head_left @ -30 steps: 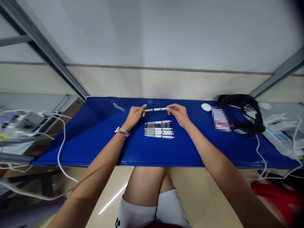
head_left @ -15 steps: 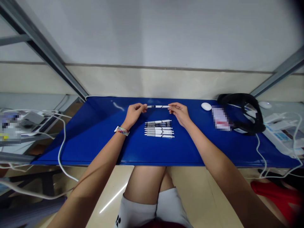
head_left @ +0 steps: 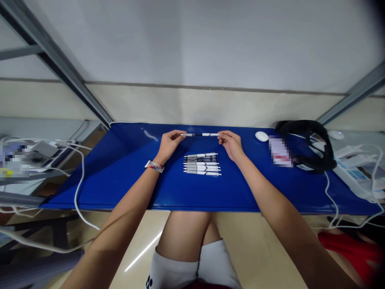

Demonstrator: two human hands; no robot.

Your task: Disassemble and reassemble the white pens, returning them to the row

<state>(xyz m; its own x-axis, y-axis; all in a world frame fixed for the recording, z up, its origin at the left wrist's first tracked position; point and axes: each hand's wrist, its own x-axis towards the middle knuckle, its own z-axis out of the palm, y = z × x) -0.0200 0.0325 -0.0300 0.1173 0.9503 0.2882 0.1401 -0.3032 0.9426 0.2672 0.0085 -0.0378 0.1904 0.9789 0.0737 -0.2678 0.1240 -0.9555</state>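
Observation:
A white and grey pen (head_left: 207, 134) is held level above the back of the blue table, between my two hands. My left hand (head_left: 172, 143) pinches its grey tip end. At the other end, the fingertips of my right hand (head_left: 231, 143) are closed on the white barrel. Closer to me, several similar pens (head_left: 202, 164) lie side by side in a stack of rows, tips pointing left; one of them looks darker than the rest.
On the blue table (head_left: 120, 176), a white mouse (head_left: 261, 136), a blurred pink-white packet (head_left: 280, 151) and a black headset (head_left: 325, 160) sit at the right. White cables (head_left: 80, 180) hang over the left side. Metal posts flank the table.
My right hand has shifted slightly to the right. More of the pen's middle shows, with a dark section between its grey and white parts.

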